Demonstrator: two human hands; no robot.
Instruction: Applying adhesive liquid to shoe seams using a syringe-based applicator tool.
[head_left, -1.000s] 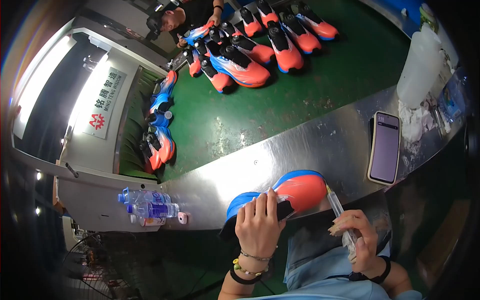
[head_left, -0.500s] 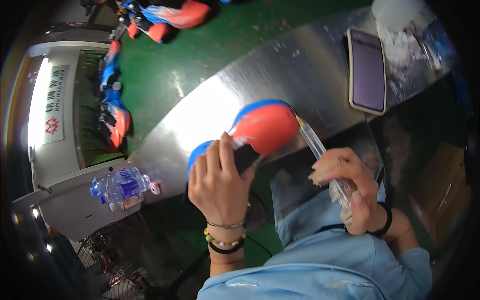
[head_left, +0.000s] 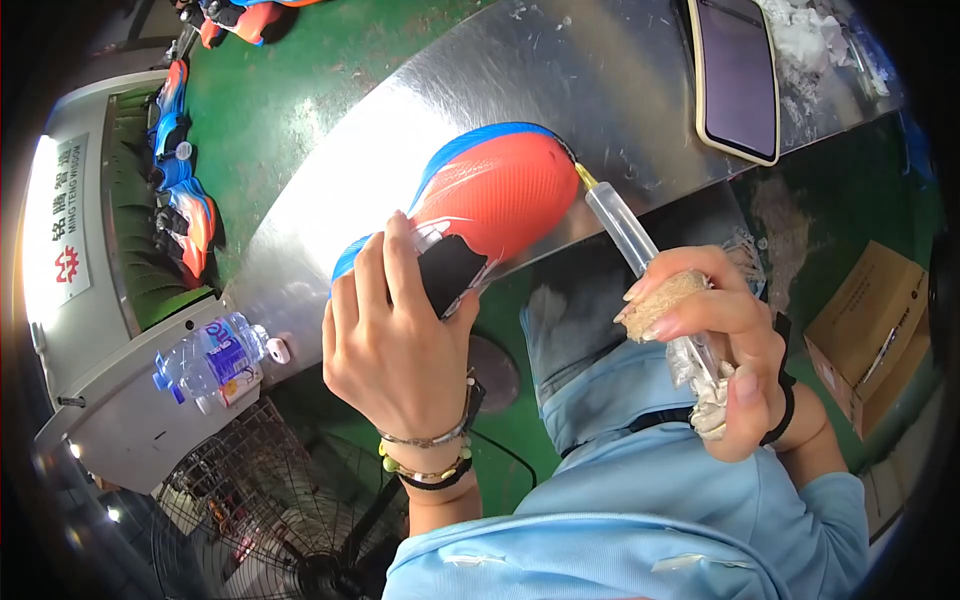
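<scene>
Steel bench (head_left: 330,200): left hand (head_left: 400,345) grips shoe (head_left: 480,200), right hand (head_left: 715,350) grip clenched w/ syringe (head_left: 640,245).

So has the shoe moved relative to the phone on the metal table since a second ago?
Cannot tell for sure: the head camera itself moved. The shoe, held by the left hand, looks about as near the phone on the metal table as before.

Brushed metal table (head_left: 620,90); matt mesh-cloth shoe (head_left: 490,190); clear plastic syringe (head_left: 625,225); glossy phone (head_left: 738,75).
</scene>
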